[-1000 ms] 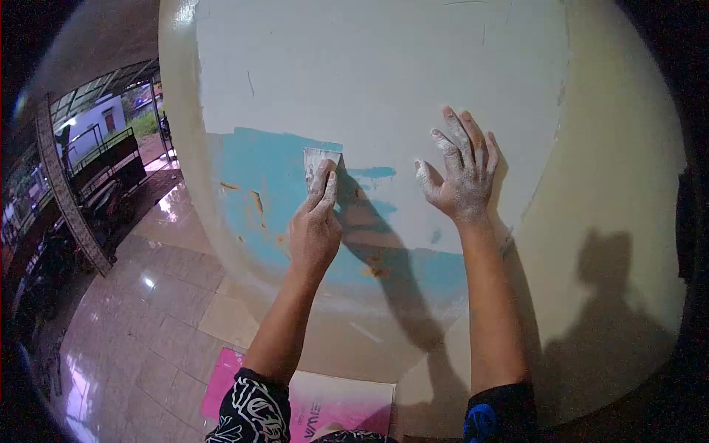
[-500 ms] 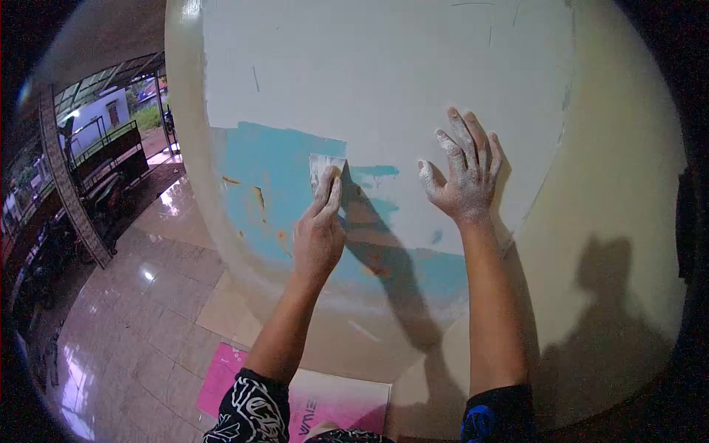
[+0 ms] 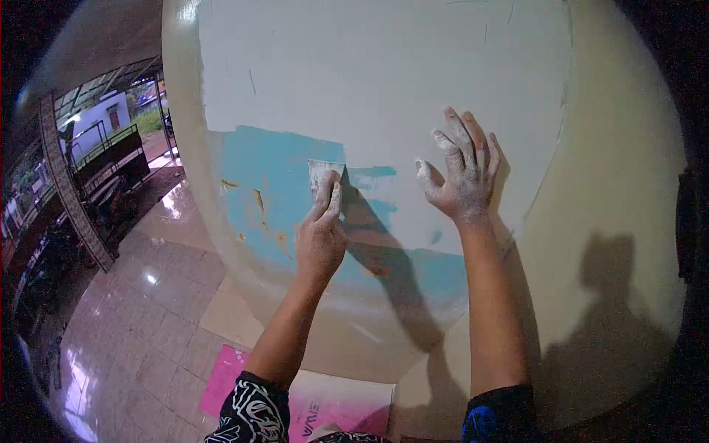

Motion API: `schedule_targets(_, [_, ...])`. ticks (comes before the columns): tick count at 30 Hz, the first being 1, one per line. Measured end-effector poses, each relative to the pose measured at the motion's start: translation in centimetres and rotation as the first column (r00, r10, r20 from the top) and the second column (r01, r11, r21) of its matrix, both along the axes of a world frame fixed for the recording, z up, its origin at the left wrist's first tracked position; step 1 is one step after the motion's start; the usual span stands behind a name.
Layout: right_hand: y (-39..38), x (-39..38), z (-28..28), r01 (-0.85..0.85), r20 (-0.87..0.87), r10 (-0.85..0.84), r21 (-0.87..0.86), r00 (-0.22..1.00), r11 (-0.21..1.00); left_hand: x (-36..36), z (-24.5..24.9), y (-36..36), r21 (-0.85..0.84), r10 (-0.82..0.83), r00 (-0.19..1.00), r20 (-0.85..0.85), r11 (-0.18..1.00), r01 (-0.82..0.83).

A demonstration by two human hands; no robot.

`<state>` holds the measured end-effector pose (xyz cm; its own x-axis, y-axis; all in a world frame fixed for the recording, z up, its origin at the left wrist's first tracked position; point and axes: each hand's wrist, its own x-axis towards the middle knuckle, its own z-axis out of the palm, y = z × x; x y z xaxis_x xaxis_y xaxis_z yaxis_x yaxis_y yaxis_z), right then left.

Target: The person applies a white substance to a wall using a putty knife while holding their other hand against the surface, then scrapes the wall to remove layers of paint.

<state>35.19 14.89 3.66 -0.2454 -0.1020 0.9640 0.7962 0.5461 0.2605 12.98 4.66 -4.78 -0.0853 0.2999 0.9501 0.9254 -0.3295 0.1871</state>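
Note:
My left hand (image 3: 323,221) is closed round a scraper (image 3: 325,167) with a flat, white-smeared blade. The blade lies against the wall (image 3: 384,88), on the turquoise patch (image 3: 277,159) just below its upper edge. Higher and to the right, my right hand (image 3: 465,170) rests on the white-grey part of the wall with its fingers spread, holding nothing. White dust coats the fingers of both hands. Several rusty-brown flaws (image 3: 258,205) mark the turquoise. The scraper's handle is hidden inside my left hand.
A pink and white box or board (image 3: 340,406) with lettering lies on the floor below my arms. Shiny tiles (image 3: 162,317) cover the floor at left. Beyond stand a post (image 3: 70,177) and dark railings (image 3: 111,159). My shadow (image 3: 605,325) falls on the wall at right.
Very little differs. The view has shifted slightly, and the scraper blade sits in nearly the same place on the turquoise patch. My right hand stays spread on the wall.

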Motion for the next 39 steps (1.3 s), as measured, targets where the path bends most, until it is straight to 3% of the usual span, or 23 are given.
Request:
schedule_targets(4, [0.0, -0.2, -0.1, -0.016, 0.001, 0.016, -0.011, 1.000, 1.000, 0.3, 2.3, -0.3, -0.024, 0.061, 0.998, 0.006, 0.998, -0.061])
schedule_targets(8, [0.3, -0.4, 0.3, -0.038, -0.025, 0.038, -0.004, 0.999, 0.999, -0.3, 1.0, 0.1, -0.031, 0.073, 0.997, 0.003, 0.997, -0.073])
schedule_targets(10, [0.3, -0.3, 0.3, -0.044, -0.021, 0.044, -0.007, 0.999, 0.999, -0.3, 1.1, 0.3, -0.026, 0.009, 1.000, 0.024, 1.000, -0.008])
schedule_targets(16, [0.3, -0.4, 0.0, -0.035, -0.016, 0.035, -0.031, 0.999, 0.999, 0.3, 2.6, 0.2, 0.008, 0.029, 0.999, 0.019, 1.000, -0.029])
schedule_targets(22, [0.3, -0.4, 0.2, -0.024, -0.022, 0.023, -0.021, 0.999, 0.999, -0.1, -0.4, 0.7, 0.040, -0.056, 0.998, 0.022, 0.998, 0.056])
schedule_targets(26, [0.0, -0.5, 0.3, -0.032, -0.028, 0.031, -0.024, 0.999, 0.999, 0.3, 0.7, 0.9, 0.048, -0.010, 1.000, 0.014, 0.999, 0.009])
schedule_targets(28, [0.1, -0.5, 0.4, -0.050, -0.028, 0.050, -0.025, 0.998, 0.998, 0.5, 1.8, 0.4, -0.026, 0.045, 0.998, 0.044, 0.999, -0.044])
schedule_targets(33, [0.4, -0.6, 0.3, -0.054, -0.034, 0.053, -0.034, 0.998, 0.998, -0.1, -0.6, 0.5, -0.012, -0.029, 0.998, 0.049, 0.999, 0.030])
schedule_targets(36, [0.4, -0.6, 0.2, -0.050, -0.030, 0.049, -0.010, 0.998, 0.999, 0.1, 0.5, 1.0, 0.069, -0.039, 0.999, 0.029, 0.997, 0.037])
schedule_targets(39, [0.1, -0.6, 0.4, -0.032, -0.020, 0.032, -0.020, 0.999, 0.999, 0.1, 2.2, 1.2, 0.043, -0.007, 1.000, 0.016, 0.999, 0.007])
